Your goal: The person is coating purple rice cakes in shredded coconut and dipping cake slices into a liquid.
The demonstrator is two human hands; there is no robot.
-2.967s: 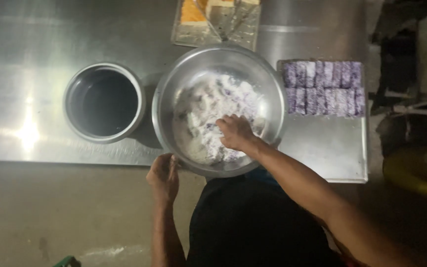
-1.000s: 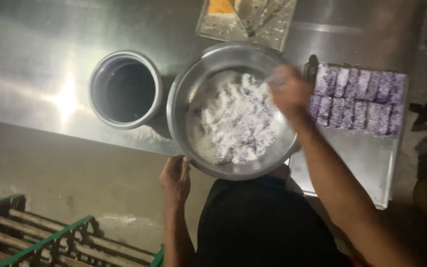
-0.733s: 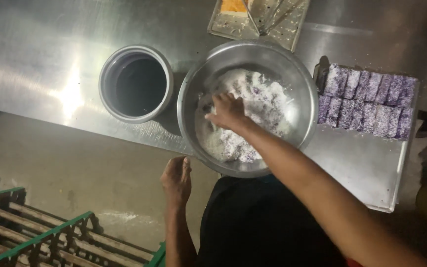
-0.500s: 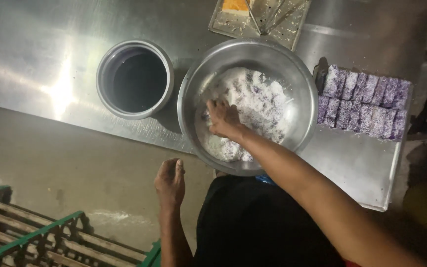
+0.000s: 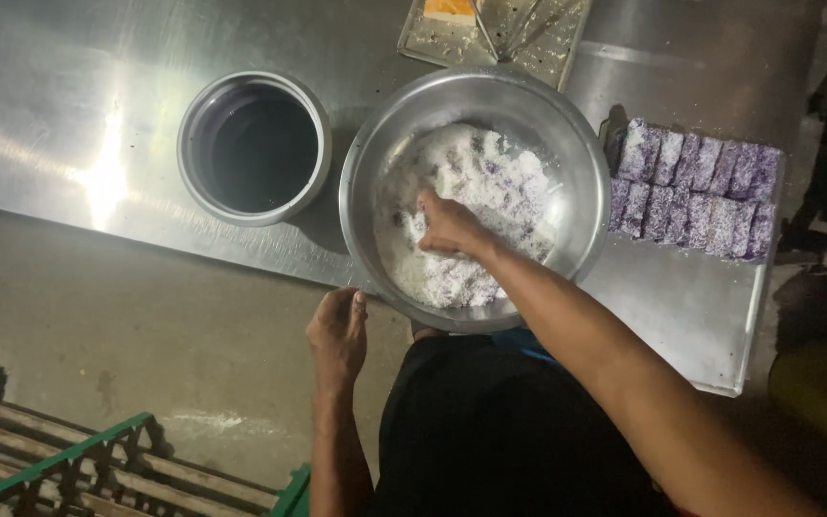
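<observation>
Now right hand (image 5: 447, 227) buried in powdery white coating, round steel bowl (image 5: 375, 172); left hand (image 5: 337, 330) loosely curled, empty.

You have no packages or labels in front of you here. No signs or screens show anywhere around you either.

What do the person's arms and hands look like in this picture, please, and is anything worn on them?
Both arms are bare along their visible length, with no sleeves showing. The left hand and right hand wear no gloves, and I can see no rings, watch or bracelets. Dark clothing covers the torso.
</observation>
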